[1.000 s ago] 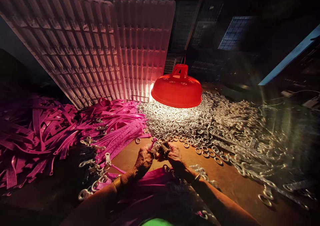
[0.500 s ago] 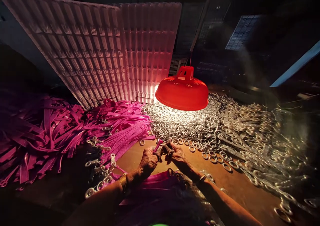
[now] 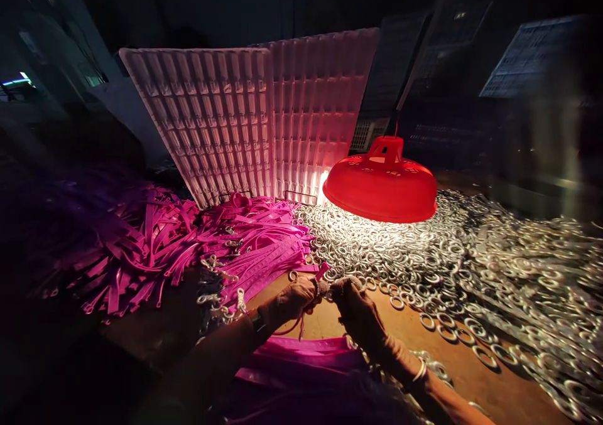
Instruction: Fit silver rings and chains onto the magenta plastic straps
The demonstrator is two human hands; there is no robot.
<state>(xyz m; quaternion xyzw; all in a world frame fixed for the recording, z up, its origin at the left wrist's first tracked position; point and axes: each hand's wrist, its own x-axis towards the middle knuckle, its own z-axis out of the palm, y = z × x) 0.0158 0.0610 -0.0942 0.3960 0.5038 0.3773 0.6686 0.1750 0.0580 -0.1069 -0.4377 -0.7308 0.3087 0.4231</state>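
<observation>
Near the middle of the view my left hand (image 3: 299,296) is closed on a pink strap (image 3: 322,270), whose end sticks up past the fingers. My right hand (image 3: 355,309) is just to its right, fingers bent together beside the strap; what they pinch is too dark to make out. Below both hands lies a stack of pink straps (image 3: 306,356). Behind them a heap of metal rings (image 3: 377,243) spreads to the right, and more pink straps (image 3: 264,255) lie to the left, with some metal clasps (image 3: 214,280) at their edge.
A red lamp (image 3: 381,183) hangs low over the rings. Two ribbed plastic panels (image 3: 211,117) stand upright behind the straps. The brown tabletop (image 3: 325,321) shows between my hands and the stack.
The view has swung left, so lamp, panels and heaps appear farther right. My hands have shifted a little relative to each other, and the right hand's back is now turned more upward.
</observation>
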